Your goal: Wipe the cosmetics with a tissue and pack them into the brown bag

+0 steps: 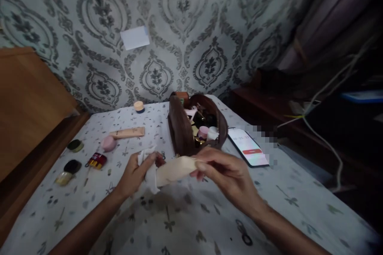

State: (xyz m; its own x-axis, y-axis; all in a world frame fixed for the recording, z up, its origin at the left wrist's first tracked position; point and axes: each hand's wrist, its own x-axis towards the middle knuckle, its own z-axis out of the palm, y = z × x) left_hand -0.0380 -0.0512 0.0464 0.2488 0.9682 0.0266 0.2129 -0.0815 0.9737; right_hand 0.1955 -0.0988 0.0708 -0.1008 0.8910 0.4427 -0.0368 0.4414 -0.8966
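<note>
My left hand (136, 173) is closed around a crumpled white cloth or tissue (152, 177), which wraps against one end of a pale beige tube (173, 171). At the tube's other end, my right hand (229, 177) pinches it between thumb and fingers. The tube is held above the patterned white sheet (167, 235), slightly blurred, so its label cannot be read. Just behind my hands stands an unzipped brown bag (181, 131), full of small cosmetics, among them a pink-lidded jar (203, 132) and a white-lidded jar (213, 133).
On the left lie a peach tube (128, 132), a pink round container (108, 143), a dark red item (97, 161) and several small jars, one with a black lid (72, 166). A small peach-lidded jar (139, 106) is near the wall. A lit phone (248, 147) lies right of the bag.
</note>
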